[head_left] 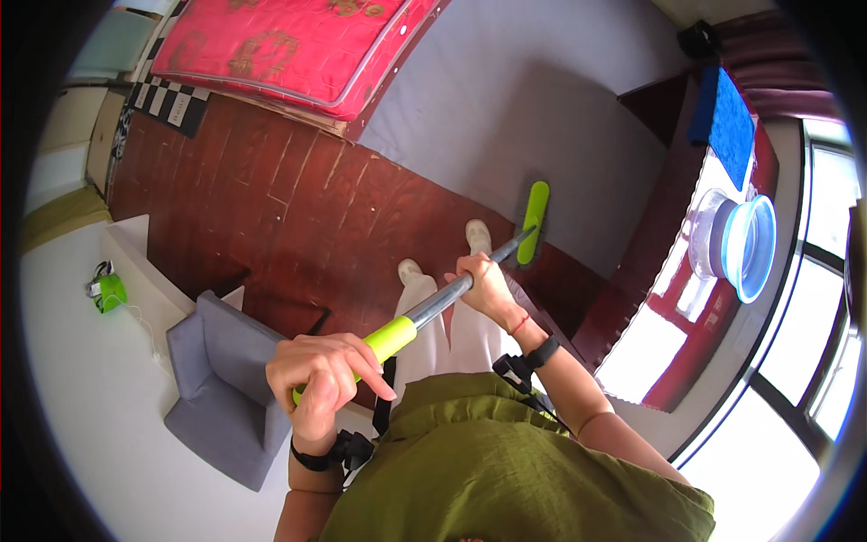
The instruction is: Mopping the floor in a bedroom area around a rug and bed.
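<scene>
A view straight down from a person's head onto a room with a dark red-brown wooden floor (298, 217). No packages, labels or signs can be made out; the nearest to one is a small bright green object (110, 292) with cords, lying on a white surface at the far left, too small to identify. At the top, a pink-red quilted mattress (289, 41) with gold patterns lies flat, and beside it a black-and-white checked mat (172, 101). A grey padded chair (221, 388) stands at lower left. At right, a pale blue round basin (745, 244) sits on a red-brown window ledge, with a blue cloth (731, 126) lying further along it.

The person holds a mop (452, 294). It has a long silver metal pole with a lime-green grip at the near end and a flat, narrow lime-green head (533, 221) resting on the floor where the wood meets a grey wall. The pole slants from lower left up to the right, passing just above the person's feet in pale shoes.

The left hand (321, 366) is curled around the green grip, close to the person's olive-green top. The right hand (483, 285) is wrapped around the silver pole further down, nearer the head. Both wrists wear black straps.
</scene>
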The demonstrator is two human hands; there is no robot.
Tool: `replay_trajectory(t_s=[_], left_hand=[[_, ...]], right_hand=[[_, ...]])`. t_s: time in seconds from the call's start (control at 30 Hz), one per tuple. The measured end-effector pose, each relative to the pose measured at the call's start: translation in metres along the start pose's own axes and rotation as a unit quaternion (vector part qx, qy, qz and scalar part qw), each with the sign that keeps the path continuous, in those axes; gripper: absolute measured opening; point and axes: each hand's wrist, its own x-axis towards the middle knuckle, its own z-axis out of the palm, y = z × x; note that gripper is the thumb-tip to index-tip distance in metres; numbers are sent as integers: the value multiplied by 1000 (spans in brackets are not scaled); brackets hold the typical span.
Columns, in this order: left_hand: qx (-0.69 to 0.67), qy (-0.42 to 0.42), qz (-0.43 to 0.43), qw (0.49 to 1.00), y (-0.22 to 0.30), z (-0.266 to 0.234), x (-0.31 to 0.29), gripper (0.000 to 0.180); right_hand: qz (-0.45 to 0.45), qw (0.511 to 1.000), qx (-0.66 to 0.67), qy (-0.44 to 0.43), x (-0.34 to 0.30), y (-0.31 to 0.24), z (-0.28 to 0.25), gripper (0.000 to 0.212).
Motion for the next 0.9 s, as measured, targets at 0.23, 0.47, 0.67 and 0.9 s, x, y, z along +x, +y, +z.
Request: replay_trajectory(t_s=[0.23, 0.47, 0.67, 0.9], left_hand=[[-26, -5, -193, 981, -86, 3, -20, 30], [-74, -29, -246, 966, -193, 43, -46, 31], [-3, 135, -157, 978, -94, -46, -51, 34], [154, 330, 147, 920, 52, -109, -102, 38]], right_hand=[[61, 991, -113, 30, -34, 99, -10, 25], [181, 969, -143, -90, -56, 181, -12, 3], [105, 978, -142, -109, -4, 97, 73, 11], [-120, 986, -4, -111, 40, -101, 188, 8]])
